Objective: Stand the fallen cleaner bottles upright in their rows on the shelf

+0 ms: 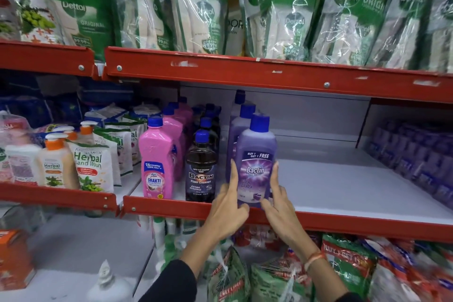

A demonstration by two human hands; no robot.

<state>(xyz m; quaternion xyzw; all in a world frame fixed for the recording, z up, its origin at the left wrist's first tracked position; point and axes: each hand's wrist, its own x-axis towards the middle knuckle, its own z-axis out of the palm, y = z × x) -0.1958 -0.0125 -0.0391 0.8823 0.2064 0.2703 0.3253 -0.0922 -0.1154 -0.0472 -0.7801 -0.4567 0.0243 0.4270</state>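
A purple Bactin cleaner bottle (256, 162) with a blue cap stands upright at the front of the middle shelf (343, 186). My left hand (229, 206) presses its left side and my right hand (278, 200) presses its right side, fingers pointing up. More purple bottles (239, 127) stand in a row behind it. To the left stands a row of dark Bactin bottles (201, 169), then a row of pink Shakti bottles (157, 159). All bottles I see here are upright.
The red shelf lip (171, 207) runs just below my hands. Right of the purple row is bare white shelf, then blurred purple packs (416, 154). Hand wash bottles and pouches (90, 167) fill the left bay. Green Dettol refill bags (282, 7) hang over the upper shelf edge.
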